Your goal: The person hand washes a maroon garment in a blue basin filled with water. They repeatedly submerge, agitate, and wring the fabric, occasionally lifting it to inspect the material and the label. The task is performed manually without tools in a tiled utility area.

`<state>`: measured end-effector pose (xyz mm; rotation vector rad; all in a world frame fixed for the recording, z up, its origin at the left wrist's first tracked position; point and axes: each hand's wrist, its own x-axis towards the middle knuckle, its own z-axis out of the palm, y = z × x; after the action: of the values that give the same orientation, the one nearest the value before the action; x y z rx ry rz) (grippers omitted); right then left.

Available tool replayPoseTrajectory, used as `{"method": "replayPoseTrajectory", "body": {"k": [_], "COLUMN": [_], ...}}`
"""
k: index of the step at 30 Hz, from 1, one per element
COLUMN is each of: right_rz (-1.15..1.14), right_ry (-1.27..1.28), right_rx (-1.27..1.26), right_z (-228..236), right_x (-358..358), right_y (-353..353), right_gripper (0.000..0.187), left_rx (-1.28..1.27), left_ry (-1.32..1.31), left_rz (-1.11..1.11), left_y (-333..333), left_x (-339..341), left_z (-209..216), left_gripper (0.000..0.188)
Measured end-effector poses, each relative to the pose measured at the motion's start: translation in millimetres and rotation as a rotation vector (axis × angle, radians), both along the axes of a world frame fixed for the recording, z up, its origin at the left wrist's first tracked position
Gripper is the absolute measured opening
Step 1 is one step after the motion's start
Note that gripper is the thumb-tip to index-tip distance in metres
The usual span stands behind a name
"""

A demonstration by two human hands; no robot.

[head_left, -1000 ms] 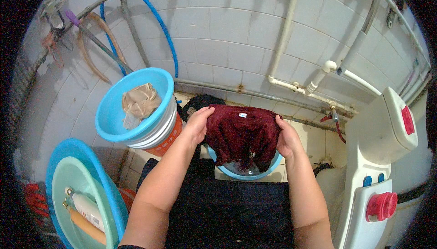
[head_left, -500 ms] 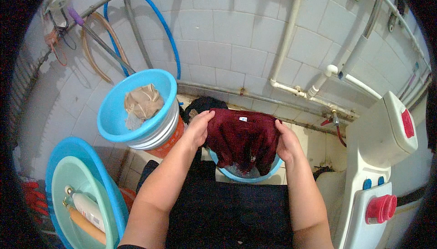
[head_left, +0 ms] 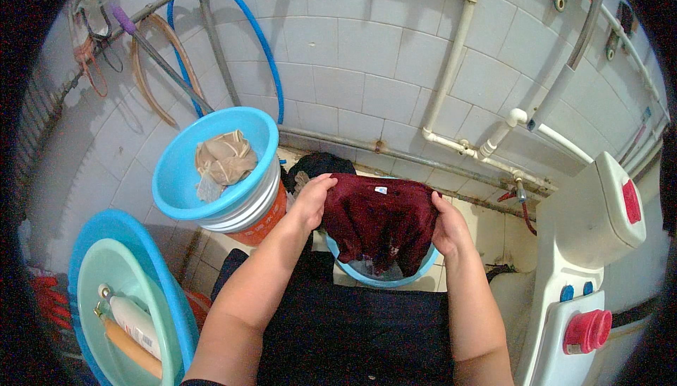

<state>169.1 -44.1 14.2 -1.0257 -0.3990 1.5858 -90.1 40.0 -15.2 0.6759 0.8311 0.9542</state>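
Observation:
A dark maroon garment (head_left: 379, 220) hangs spread between my two hands, with a small white label near its upper edge. My left hand (head_left: 312, 201) pinches its upper left corner between thumb and fingers. The upper right corner is gripped by my right hand (head_left: 450, 227). Below the cloth stands a light blue basin (head_left: 395, 282) on the tiled floor; the garment covers most of it, and its lower end hangs over the basin. Some whitish, sudsy water shows under the hem. Behind my left hand lies a heap of black cloth (head_left: 326, 165).
On the left, a blue basin (head_left: 169, 185) holding beige cloth (head_left: 226, 158) tops an orange-and-white bucket (head_left: 261, 227). Nearer, a green basin (head_left: 92, 266) holds bottles. A white plastic jug (head_left: 592, 203) and a pink-red-lidded container (head_left: 575, 358) stand right. Pipes (head_left: 448, 97) line the wall.
The garment and both hands sit slightly lower and farther right in the picture; the whole view has also shifted a little. Both hands keep their hold.

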Motion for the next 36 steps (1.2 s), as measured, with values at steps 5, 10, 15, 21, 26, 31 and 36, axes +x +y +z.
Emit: {"method": "replayPoseTrajectory", "body": {"k": [5,10,15,21,26,31,36], "right_rz": [0.011,0.017,-0.002,-0.008,0.04,0.079,0.03], "right_ry": [-0.009,0.022,-0.012,-0.012,-0.175,-0.252,-0.27], "right_rx": [-0.001,0.011,0.015,0.014,0.1,0.116,0.102], "right_z": [2,-3,2,-2,17,21,17], "right_x": [1,3,0,4,-1,-2,6], "right_y": [0,2,0,1,-5,-8,-4], "right_gripper": [0.03,0.03,0.03,0.028,0.028,0.026,0.02], "left_rx": [-0.015,-0.015,-0.033,0.017,0.052,0.082,0.167], "left_ry": [0.012,0.019,0.078,0.085,0.114,0.155,0.257], "left_rz": [0.017,0.009,0.024,-0.025,0.0,0.092,0.076], "left_y": [-1,1,3,4,7,10,3], "left_x": [2,2,3,1,1,-1,0], "left_z": [3,1,-4,-8,-15,-13,3], "left_gripper": [0.019,0.018,0.017,0.018,0.019,0.021,0.023]}}
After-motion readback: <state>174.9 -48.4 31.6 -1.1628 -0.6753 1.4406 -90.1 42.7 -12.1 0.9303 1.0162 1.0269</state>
